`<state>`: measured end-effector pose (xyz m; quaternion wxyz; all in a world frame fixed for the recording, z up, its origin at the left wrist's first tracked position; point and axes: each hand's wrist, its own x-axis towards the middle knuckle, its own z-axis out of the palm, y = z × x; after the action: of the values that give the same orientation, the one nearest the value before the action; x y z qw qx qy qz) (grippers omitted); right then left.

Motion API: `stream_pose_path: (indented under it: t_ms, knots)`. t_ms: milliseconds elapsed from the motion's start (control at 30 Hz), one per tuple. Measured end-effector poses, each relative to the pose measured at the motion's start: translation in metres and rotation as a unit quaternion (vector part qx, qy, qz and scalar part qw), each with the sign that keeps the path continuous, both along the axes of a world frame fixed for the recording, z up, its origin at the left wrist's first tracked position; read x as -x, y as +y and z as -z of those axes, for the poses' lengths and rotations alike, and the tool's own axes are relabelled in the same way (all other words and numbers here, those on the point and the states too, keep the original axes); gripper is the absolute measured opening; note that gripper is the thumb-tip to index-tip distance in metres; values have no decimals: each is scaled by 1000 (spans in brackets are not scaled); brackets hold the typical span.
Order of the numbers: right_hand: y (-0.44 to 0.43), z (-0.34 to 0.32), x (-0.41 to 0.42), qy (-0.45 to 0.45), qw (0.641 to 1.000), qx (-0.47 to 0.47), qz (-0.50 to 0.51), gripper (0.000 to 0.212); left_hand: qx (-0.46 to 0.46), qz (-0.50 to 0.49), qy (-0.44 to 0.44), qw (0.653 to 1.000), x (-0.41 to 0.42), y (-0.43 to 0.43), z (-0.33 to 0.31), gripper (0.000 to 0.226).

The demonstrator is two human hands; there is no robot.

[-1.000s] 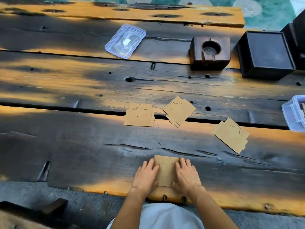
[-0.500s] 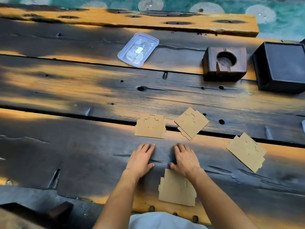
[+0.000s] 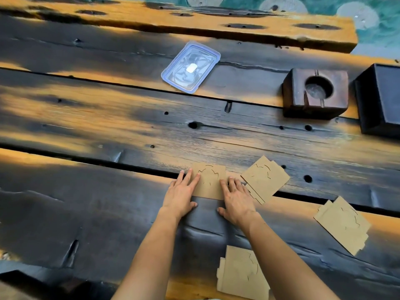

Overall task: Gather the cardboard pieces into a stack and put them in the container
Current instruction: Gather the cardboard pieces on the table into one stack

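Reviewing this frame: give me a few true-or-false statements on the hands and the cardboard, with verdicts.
1. The left hand and right hand both touch the middle cardboard. True.
2. All the cardboard is in one stack. False: the tilted cardboard, right cardboard and near cardboard lie spread out on the table.
3. The plastic lid lies beyond the hands. True.
4. The right hand grips the wooden block. False: the block stands untouched, far to the right.
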<state>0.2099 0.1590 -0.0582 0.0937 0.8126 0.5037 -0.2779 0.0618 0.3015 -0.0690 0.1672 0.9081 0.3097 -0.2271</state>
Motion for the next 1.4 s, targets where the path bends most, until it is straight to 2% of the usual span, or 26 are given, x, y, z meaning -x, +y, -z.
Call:
stream_pose_path:
  t_ms: [367, 633, 933, 1400]
  knots:
    - [27, 18, -14, 12, 999, 34, 0, 111, 17, 17, 10, 1000, -18, 26, 17, 105]
    - [29, 19, -21, -13, 999, 24, -19, 104, 35, 14, 27, 999, -17, 28, 20, 108]
    - [29, 13, -25, -4, 1000, 5, -16, 97, 17, 27, -9, 999, -15, 26, 16, 94]
    - [3, 3, -15, -19, 1000, -11, -17, 95, -4, 52, 13, 999, -4, -4, -1, 85]
